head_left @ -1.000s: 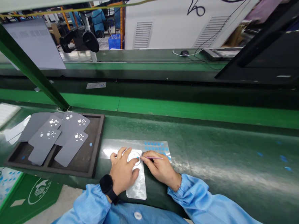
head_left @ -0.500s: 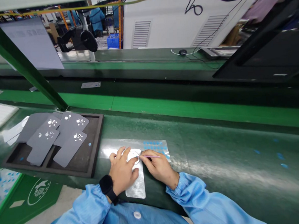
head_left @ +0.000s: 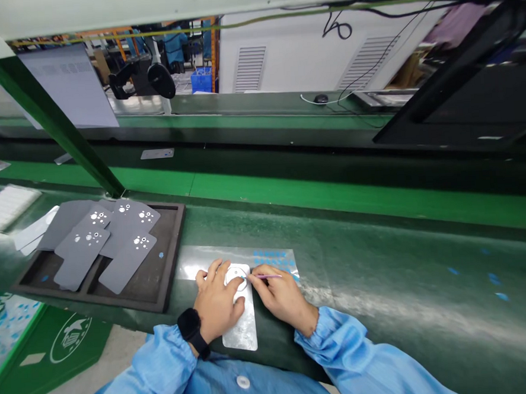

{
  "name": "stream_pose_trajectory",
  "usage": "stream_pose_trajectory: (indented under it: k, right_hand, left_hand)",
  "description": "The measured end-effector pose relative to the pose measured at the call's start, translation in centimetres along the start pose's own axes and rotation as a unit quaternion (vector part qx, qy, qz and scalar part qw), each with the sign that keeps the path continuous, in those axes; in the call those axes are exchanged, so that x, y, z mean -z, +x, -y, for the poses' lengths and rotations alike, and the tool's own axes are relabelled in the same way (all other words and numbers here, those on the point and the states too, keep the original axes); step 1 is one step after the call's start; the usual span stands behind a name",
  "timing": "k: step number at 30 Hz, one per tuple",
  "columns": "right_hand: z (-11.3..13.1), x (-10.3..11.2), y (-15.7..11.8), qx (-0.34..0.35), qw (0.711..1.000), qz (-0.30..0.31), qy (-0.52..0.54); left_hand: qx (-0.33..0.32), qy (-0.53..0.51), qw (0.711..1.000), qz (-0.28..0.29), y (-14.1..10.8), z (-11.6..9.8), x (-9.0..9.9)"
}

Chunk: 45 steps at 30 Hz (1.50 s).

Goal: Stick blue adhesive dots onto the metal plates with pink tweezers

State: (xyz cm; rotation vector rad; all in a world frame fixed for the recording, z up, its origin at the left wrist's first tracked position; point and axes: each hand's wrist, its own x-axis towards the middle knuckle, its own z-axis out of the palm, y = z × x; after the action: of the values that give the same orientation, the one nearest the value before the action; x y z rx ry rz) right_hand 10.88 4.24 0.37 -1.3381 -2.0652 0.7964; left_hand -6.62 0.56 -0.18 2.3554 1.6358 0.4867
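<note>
Head view: tray [head_left: 158, 276] holds grey cards [head_left: 127, 265]; open left hand [head_left: 216, 302] on plate [head_left: 245, 330]; right hand [head_left: 284, 298] grips pink stick [head_left: 268, 276].

Glossy silvery plate [head_left: 244, 332], prob. metal; clear plastic film [head_left: 195, 257]; matt dk. tray [head_left: 170, 244].

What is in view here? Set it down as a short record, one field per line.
Left hand: spread on the silvery plate, black watch at the wrist; hand
Right hand: fingers pinch a thin pink tool, its tip at the plate's ring; hand
Clear sheet: partly hidden by the hands, blue dots at its right end
Dark tray: on the left, bearing overlapping grey cards
Surface: green bench, a few blue bits far right
</note>
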Motion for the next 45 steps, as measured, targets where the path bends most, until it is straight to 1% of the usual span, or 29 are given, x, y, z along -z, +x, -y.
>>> stream_pose_trajectory:
  k: [1, 3, 5, 6, 7, 10, 13, 15, 17, 18, 19, 20, 22, 23, 24, 25, 26, 28, 29, 30, 33, 35, 39, 45]
  right_hand:
    - [0.0, 0.2, 0.1, -0.011, 1.0, -0.007, 0.01]
    - [0.0, 0.6, 0.7, -0.022, 0.998, -0.039, 0.038]
    - [-0.1, 1.0, 1.6, -0.01, 0.996, -0.07, 0.051]
    - [-0.1, 1.2, 2.1, -0.003, 0.997, -0.071, 0.043]
    - [0.0, 1.2, 2.6, 0.002, 0.998, -0.056, 0.024]
    - [0.4, 1.0, 3.8, -0.006, 0.998, 0.033, -0.055]
    - [1.0, 0.5, 4.1, -0.018, 0.993, 0.097, -0.069]
    - [1.1, 0.5, 4.6, -0.033, 0.99, 0.13, -0.035]
    - [1.0, 1.3, 6.3, -0.046, 0.989, 0.141, 0.014]
    - [0.8, 2.1, 7.7, -0.049, 0.99, 0.124, 0.039]
    - [0.7, 3.0, 9.5, -0.053, 0.993, 0.093, 0.056]
    - [0.5, 4.2, 11.5, -0.059, 0.995, 0.045, 0.071]
    - [0.4, 6.7, 15.6, -0.097, 0.992, -0.059, 0.05]
    - [0.4, 7.9, 17.3, -0.121, 0.985, -0.118, 0.02]
    - [0.5, 8.8, 18.6, -0.129, 0.979, -0.159, -0.012]
    - [0.7, 9.5, 19.5, -0.13, 0.973, -0.186, -0.033]
    - [0.8, 9.8, 19.8, -0.124, 0.971, -0.201, -0.046]
    - [0.9, 9.4, 19.0, -0.102, 0.975, -0.193, -0.047]
    - [1.0, 8.9, 18.1, -0.092, 0.979, -0.177, -0.04]
    - [1.0, 8.3, 17.0, -0.084, 0.983, -0.158, -0.031]
    - [1.0, 6.6, 13.4, -0.073, 0.991, -0.112, -0.002]
    - [1.1, 6.2, 11.5, -0.083, 0.993, -0.086, 0.007]
    - [1.8, 6.6, 8.8, -0.108, 0.993, -0.045, 0.02]
    - [2.3, 7.3, 6.5, -0.105, 0.991, -0.026, 0.076]
  left_hand:
    - [-0.003, -0.005, 1.0, -0.006, -0.2, 0.0, 0.1]
    - [-0.005, -0.016, 1.0, -0.014, -0.8, 0.1, 0.4]
    - [0.003, -0.021, 1.0, -0.015, -1.4, 0.2, 0.7]
    - [0.012, -0.022, 1.0, -0.012, -1.6, 0.2, 0.8]
    - [0.021, -0.021, 1.0, -0.008, -1.8, 0.2, 0.9]
    - [0.045, -0.018, 0.999, 0.007, -2.1, -0.1, 0.6]
    - [0.056, -0.019, 0.998, 0.01, -2.5, -0.7, -0.3]
    - [0.059, -0.015, 0.998, -0.022, -2.8, -1.0, -0.6]
    - [0.068, 0.002, 0.993, -0.094, -3.0, -0.7, 0.1]
    - [0.077, 0.017, 0.988, -0.136, -3.1, -0.2, 0.9]
    - [0.092, 0.038, 0.979, -0.176, -3.1, 0.6, 2.0]
    - [0.113, 0.062, 0.969, -0.209, -3.0, 1.7, 3.4]
    - [0.176, 0.116, 0.948, -0.24, -2.7, 4.5, 6.7]
    - [0.218, 0.142, 0.937, -0.232, -2.5, 6.1, 8.3]
    - [0.261, 0.161, 0.929, -0.207, -2.3, 7.7, 9.7]
    - [0.301, 0.173, 0.923, -0.164, -2.1, 9.1, 10.9]
    - [0.331, 0.185, 0.919, -0.111, -2.0, 10.4, 11.8]
    - [0.36, 0.201, 0.911, -0.017, -1.9, 12.2, 12.8]
    - [0.362, 0.206, 0.909, 0.013, -1.8, 12.7, 12.9]
    - [0.358, 0.211, 0.909, 0.031, -1.8, 13.0, 12.8]
    - [0.336, 0.224, 0.913, 0.053, -1.7, 13.0, 12.5]
    - [0.32, 0.235, 0.915, 0.075, -1.6, 12.7, 12.5]
    - [0.296, 0.261, 0.913, 0.105, -1.3, 12.2, 12.6]
    - [0.272, 0.295, 0.906, 0.132, -0.4, 11.7, 12.4]
